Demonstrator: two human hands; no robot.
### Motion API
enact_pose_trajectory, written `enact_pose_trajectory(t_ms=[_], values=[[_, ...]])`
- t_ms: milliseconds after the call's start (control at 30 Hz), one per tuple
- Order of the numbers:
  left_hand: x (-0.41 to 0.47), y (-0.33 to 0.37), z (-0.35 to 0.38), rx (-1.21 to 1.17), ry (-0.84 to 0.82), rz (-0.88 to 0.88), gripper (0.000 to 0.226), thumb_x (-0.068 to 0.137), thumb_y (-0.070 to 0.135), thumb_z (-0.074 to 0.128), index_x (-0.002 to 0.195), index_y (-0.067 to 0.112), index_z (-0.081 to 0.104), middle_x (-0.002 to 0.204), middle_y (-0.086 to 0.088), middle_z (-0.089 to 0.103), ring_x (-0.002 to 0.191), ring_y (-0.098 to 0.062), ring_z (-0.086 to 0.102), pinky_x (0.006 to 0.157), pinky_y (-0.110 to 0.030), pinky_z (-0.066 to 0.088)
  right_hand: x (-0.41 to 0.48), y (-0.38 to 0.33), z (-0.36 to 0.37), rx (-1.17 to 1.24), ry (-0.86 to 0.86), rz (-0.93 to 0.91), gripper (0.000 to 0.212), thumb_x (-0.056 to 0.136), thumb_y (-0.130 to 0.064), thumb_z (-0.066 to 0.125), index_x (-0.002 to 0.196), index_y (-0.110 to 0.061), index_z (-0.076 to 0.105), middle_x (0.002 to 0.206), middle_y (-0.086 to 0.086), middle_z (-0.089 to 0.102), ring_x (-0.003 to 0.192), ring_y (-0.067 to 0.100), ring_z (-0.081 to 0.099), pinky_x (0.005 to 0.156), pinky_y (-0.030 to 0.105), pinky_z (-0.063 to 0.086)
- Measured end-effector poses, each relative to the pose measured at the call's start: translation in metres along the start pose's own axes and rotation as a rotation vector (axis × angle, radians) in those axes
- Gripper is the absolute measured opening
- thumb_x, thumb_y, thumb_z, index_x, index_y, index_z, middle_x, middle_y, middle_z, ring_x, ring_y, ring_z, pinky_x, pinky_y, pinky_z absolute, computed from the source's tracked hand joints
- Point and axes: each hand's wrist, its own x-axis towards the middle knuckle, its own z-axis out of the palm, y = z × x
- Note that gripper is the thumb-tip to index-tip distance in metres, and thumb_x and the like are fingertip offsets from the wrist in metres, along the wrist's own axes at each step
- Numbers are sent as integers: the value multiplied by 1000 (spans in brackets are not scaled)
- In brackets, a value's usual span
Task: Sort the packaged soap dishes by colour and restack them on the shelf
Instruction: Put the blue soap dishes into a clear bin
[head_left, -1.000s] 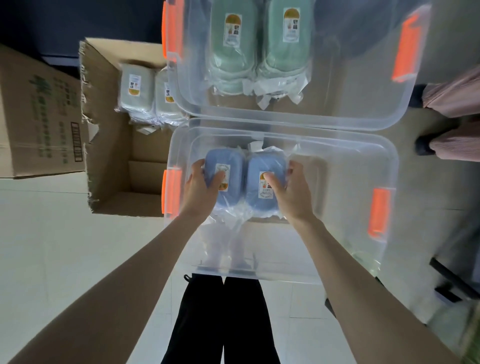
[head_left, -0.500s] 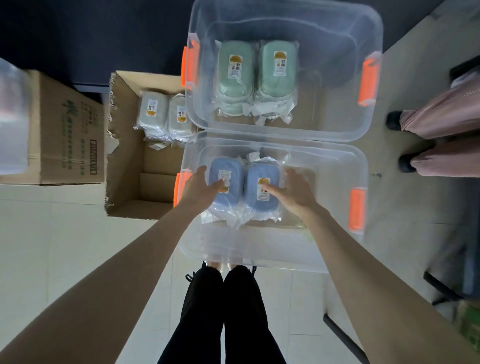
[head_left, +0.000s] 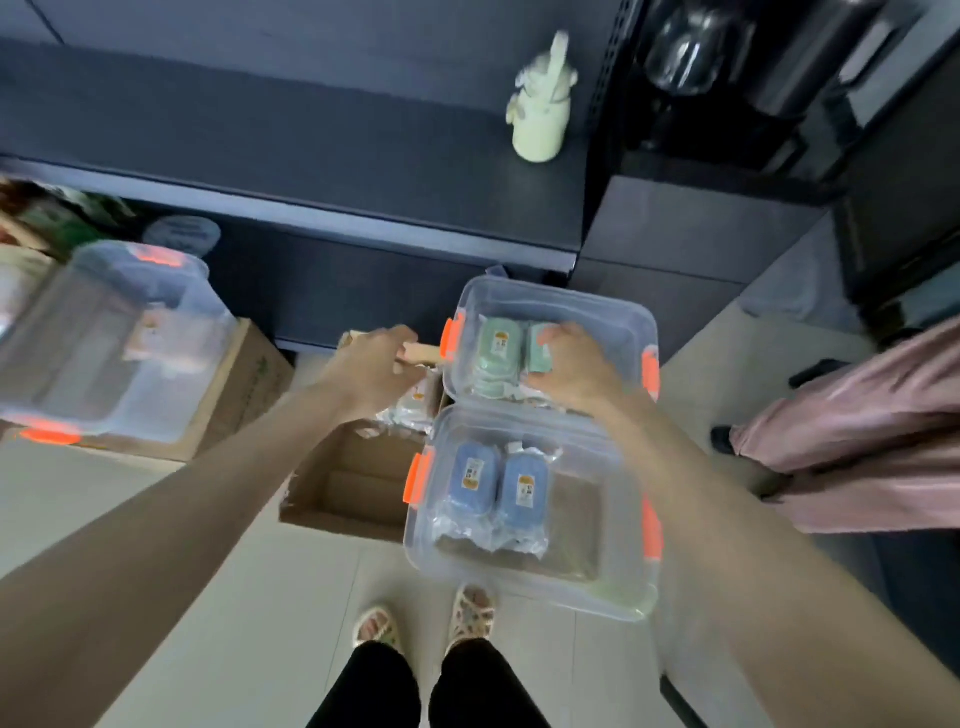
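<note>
Right fingers (head_left: 543, 340): curled down onto the right-hand pack of the green soap dishes (head_left: 500, 340); blur hides whether the grip has closed.
Right hand (head_left: 571, 366): inside the far bin (head_left: 561, 299), reaching in over its near wall.
Left fingers (head_left: 402, 345): loosely curled, nothing seen in them.
Left hand (head_left: 371, 369): above the cardboard box (head_left: 353, 499), over the pale packs (head_left: 410, 410).
Blue soap dishes (head_left: 524, 488): two packs side by side in the near bin (head_left: 519, 590), untouched.
Bins: both on the floor (head_left: 322, 597), touching, below the shelf (head_left: 311, 156).
Step in hand: judged to be taking up the green packs.
Next move: calls for a firm hold through the slippery wrap, a lift clear of the bin wall, then stacking on the shelf by colour.
</note>
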Motion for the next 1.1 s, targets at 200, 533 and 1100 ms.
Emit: enact_pose_trajectory(t_ms=[200,533,1100], values=[[-42,-8,-135,116,268,94,50,90,36,60,132,14,48,127,-10,58,118,-30,53,99,-42,42,-25,-116,-94,-85,202,-194,57,90,-30,64,137,-9,39,136,13,39,123,34,43,96,42,42],[-156,-112,-303,294,557,124,54,90,42,57,136,18,43,130,-7,54,122,-29,47,95,-41,36,-89,-330,-119,-157,523,-410,59,93,-33,59,143,-14,33,142,7,33,127,29,38,95,41,43],[-246,-326,-519,393,824,164,64,89,46,57,143,21,35,133,-4,48,124,-27,43,100,-41,33,-62,-659,-88,-185,643,-640,60,95,-36,56,146,-19,29,151,0,23,136,21,27,86,31,31]])
